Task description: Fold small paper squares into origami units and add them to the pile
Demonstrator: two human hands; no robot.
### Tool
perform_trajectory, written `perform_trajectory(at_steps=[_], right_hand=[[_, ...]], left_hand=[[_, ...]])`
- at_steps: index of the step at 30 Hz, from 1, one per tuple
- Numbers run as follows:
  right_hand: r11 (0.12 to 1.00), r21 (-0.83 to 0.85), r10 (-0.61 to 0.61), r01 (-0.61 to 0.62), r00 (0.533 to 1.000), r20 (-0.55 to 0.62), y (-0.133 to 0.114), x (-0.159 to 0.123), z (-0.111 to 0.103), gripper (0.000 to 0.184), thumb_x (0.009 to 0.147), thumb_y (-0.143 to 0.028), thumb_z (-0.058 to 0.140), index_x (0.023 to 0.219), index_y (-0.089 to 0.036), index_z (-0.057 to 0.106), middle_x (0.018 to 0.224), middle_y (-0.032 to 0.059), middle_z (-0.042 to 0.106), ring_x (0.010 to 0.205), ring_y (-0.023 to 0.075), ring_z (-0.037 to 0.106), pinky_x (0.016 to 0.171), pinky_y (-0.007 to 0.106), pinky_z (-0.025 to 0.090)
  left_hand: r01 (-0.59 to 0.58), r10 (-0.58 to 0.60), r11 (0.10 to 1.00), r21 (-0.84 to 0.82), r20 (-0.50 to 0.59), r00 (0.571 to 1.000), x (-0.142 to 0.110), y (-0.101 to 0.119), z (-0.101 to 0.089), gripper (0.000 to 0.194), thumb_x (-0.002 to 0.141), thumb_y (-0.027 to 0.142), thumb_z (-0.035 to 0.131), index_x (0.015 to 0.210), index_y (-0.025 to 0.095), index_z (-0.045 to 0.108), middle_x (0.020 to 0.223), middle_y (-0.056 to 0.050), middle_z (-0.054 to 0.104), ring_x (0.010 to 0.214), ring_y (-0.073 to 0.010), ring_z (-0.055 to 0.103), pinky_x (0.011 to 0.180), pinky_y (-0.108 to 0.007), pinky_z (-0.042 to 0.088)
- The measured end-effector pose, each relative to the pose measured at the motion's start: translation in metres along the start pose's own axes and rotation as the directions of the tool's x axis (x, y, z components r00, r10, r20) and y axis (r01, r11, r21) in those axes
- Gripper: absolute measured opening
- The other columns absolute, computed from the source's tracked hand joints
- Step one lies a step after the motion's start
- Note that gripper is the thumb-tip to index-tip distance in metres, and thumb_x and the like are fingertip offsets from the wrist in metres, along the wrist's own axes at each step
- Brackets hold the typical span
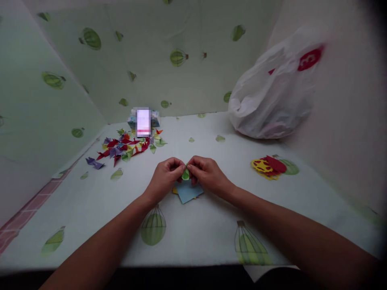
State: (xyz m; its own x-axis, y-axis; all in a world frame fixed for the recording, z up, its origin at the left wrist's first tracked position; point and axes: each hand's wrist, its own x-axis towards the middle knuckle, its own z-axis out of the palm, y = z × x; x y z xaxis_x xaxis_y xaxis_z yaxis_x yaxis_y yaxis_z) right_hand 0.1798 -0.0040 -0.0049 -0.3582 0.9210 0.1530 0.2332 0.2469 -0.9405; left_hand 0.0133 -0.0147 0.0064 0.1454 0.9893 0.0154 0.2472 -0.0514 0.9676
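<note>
Between my two hands is a small piece of folded green paper (pixel 185 174), held just above the table. My left hand (pixel 167 174) pinches it from the left with thumb and fingers. From the right, my right hand (pixel 208 173) grips it the same way, the fingertips of both hands nearly meeting. Below them lies a small stack of square paper, a light blue sheet (pixel 189 192) on top and yellow edges showing underneath. The fingers partly cover the green paper, so its exact folded shape is hard to make out.
A pile of colourful folded paper pieces (pixel 127 147) lies at the back left, before a blurred bright screen (pixel 143 121) propped on a box (pixel 155 118). Red and yellow cut-out paper shapes (pixel 269 166) lie to the right. A white plastic bag (pixel 272 96) stands at the back right.
</note>
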Motion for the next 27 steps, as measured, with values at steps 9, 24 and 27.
perform_trajectory(at_steps=[9, 24, 27], right_hand=[[1.0, 0.013, -0.021, 0.02, 0.996, 0.086, -0.004, 0.001, -0.005, 0.02, 0.09, -0.022, 0.051, 0.071, -0.019, 0.058, 0.059, -0.0024, 0.061, 0.049, 0.0107, 0.06, 0.053, 0.023, 0.045], [0.98, -0.152, -0.111, 0.125, 0.989, 0.099, -0.009, 0.001, -0.011, 0.021, 0.09, -0.019, 0.049, 0.07, -0.018, 0.057, 0.06, -0.0021, 0.062, 0.05, 0.0091, 0.057, 0.054, 0.021, 0.042], [0.985, -0.132, -0.096, 0.112, 0.988, 0.124, -0.007, 0.002, -0.011, 0.02, 0.09, -0.021, 0.049, 0.071, -0.018, 0.056, 0.06, -0.0022, 0.061, 0.05, 0.0096, 0.058, 0.053, 0.021, 0.042]], left_hand=[[-0.149, 0.174, 0.941, 0.303, -0.057, 0.983, -0.003, 0.007, 0.0, 0.007, 0.076, 0.023, 0.061, 0.071, 0.017, 0.062, 0.06, 0.002, 0.057, 0.057, -0.011, 0.05, 0.055, -0.023, 0.038], [-0.049, 0.044, 0.983, 0.175, 0.033, 0.998, -0.002, 0.01, -0.005, 0.011, 0.075, 0.027, 0.062, 0.072, 0.016, 0.063, 0.065, 0.0, 0.059, 0.057, -0.0112, 0.051, 0.054, -0.023, 0.043], [-0.071, 0.068, 0.971, 0.229, 0.021, 0.997, -0.002, 0.009, -0.005, 0.011, 0.075, 0.026, 0.062, 0.071, 0.016, 0.063, 0.064, 0.001, 0.059, 0.055, -0.0106, 0.049, 0.052, -0.023, 0.04]])
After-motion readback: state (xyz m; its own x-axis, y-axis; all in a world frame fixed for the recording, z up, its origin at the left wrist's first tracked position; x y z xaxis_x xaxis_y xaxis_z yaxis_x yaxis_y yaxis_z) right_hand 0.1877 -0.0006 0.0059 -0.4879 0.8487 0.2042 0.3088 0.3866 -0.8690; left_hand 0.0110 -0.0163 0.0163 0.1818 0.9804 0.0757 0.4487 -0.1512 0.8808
